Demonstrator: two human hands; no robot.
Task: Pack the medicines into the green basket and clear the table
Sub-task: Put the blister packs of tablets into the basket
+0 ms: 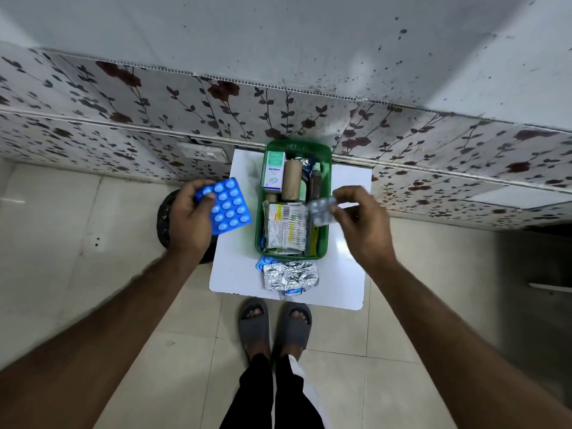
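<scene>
Head view, green basket (325,193) holding medicine boxes (284,226)

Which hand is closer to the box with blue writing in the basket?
Left. The left hand, holding a blue blister pack, is just left of the box; the right hand sits across the green basket.

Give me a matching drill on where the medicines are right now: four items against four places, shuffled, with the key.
Items:
1. blue blister pack
2. small silver strip
3. crumpled foil strips
4. Optibex box

Places:
A. on the table, near side of the green basket
B. in the left hand
C. inside the basket, far end
D. in the right hand, over the basket

Pairs: 1-B, 2-D, 3-A, 4-C
</scene>
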